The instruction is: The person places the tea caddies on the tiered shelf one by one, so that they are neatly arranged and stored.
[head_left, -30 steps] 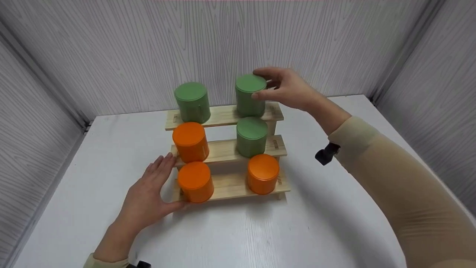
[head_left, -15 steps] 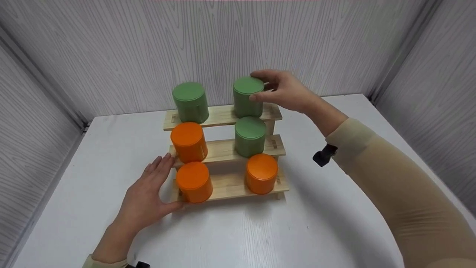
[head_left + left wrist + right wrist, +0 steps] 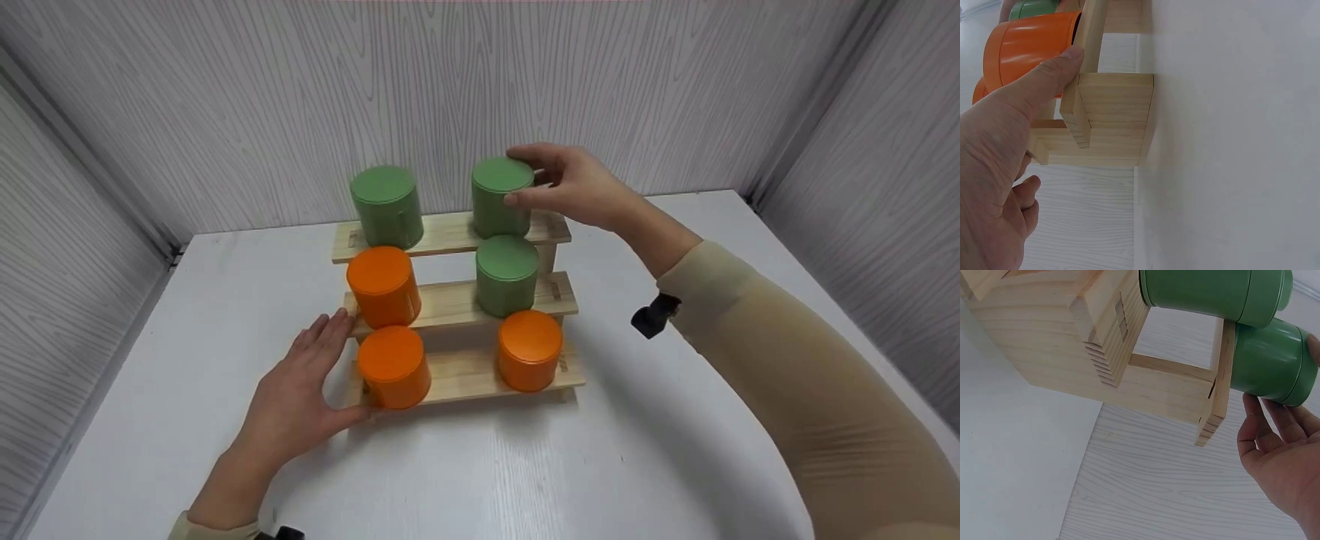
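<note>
A three-tier wooden rack (image 3: 450, 302) holds lidded canisters in two columns. At the top right, my right hand (image 3: 581, 187) holds a green canister (image 3: 501, 206) by its upper part, thumb in front and fingers behind. In the right wrist view, the base of that canister (image 3: 1266, 363) meets the top shelf. Another green canister (image 3: 386, 206) stands at the top left, and one more green canister (image 3: 507, 277) on the middle tier. My left hand (image 3: 289, 401) lies spread along the rack's left end, its thumb (image 3: 1053, 70) touching the bottom shelf beside an orange canister (image 3: 394, 367).
Two other orange canisters stand on the rack: an orange canister (image 3: 382, 285) at the middle left and an orange canister (image 3: 530, 351) at the bottom right. The rack stands on a white table (image 3: 480, 472). Wood-grain panels (image 3: 435, 90) rise behind and at both sides.
My right hand and the top-right green canister have come down slightly towards the shelf. My left hand stays at the rack's left end, and the other canisters stand as before.
</note>
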A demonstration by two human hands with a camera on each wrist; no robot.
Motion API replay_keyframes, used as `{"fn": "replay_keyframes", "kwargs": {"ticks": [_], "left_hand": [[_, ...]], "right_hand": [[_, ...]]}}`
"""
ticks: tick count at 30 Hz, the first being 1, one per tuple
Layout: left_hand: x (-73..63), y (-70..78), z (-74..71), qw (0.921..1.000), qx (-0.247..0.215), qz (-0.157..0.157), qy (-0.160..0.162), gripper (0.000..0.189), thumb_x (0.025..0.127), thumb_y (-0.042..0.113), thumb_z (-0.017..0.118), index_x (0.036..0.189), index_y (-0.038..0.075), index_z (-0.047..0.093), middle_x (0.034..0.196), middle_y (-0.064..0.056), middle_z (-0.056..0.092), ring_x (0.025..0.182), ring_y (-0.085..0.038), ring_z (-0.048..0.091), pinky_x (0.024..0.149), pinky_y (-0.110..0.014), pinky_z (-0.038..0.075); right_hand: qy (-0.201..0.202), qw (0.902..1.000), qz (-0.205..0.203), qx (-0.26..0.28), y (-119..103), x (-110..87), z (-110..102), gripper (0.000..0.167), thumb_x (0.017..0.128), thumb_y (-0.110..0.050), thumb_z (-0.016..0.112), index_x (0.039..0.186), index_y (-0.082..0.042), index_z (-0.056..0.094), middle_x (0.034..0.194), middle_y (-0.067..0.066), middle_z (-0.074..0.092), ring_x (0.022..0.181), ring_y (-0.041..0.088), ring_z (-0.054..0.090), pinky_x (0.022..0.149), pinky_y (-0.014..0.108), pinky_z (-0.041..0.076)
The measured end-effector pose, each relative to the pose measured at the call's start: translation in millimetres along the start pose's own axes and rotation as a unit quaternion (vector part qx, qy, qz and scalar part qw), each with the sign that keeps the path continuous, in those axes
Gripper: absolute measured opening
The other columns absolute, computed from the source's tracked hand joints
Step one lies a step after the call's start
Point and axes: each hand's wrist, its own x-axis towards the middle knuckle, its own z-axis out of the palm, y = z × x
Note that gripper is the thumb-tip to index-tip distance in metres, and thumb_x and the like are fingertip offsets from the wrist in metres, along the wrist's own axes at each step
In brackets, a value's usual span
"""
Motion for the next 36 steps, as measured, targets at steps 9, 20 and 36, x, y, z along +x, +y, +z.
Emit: {"fn": "replay_keyframes", "kwargs": {"ticks": [9,20,36], "left_hand": [[-1.3,0.2,-1.0,1.0000,-0.003,0.001,0.002,0.130,0.076,0.047,0.096,0.173,0.022,0.013,0.176,0.000,0.023,0.161,-0.029,0.023,0.131,-0.050,0.020],[2.2,2.0,0.3,0.9991,-0.009,0.030,0.030,0.130,0.072,0.044,0.099,0.171,0.016,0.020,0.173,-0.001,0.030,0.159,-0.030,0.029,0.131,-0.048,0.022],[3.0,6.3,-24.5,0.9978,0.007,0.039,0.053,0.122,0.077,0.048,0.095,0.169,0.009,0.026,0.173,-0.011,0.030,0.158,-0.033,0.030,0.131,-0.049,0.021]], "right_hand": [[-0.001,0.9998,-0.008,0.016,4,-0.1,1,0.073,0.094,-0.032,0.082,0.158,-0.011,0.051,0.146,0.001,0.061,0.125,0.022,0.063,0.108,0.038,0.054],[0.005,0.9989,-0.003,0.046,12,-7.2,-2,0.076,0.096,-0.025,0.080,0.162,-0.011,0.044,0.150,0.004,0.058,0.133,0.024,0.059,0.114,0.040,0.050],[0.129,0.9878,0.025,-0.084,29,-62.7,-27,0.078,0.100,-0.047,0.073,0.165,-0.018,0.041,0.162,0.005,0.049,0.146,0.026,0.050,0.119,0.052,0.044]]}}
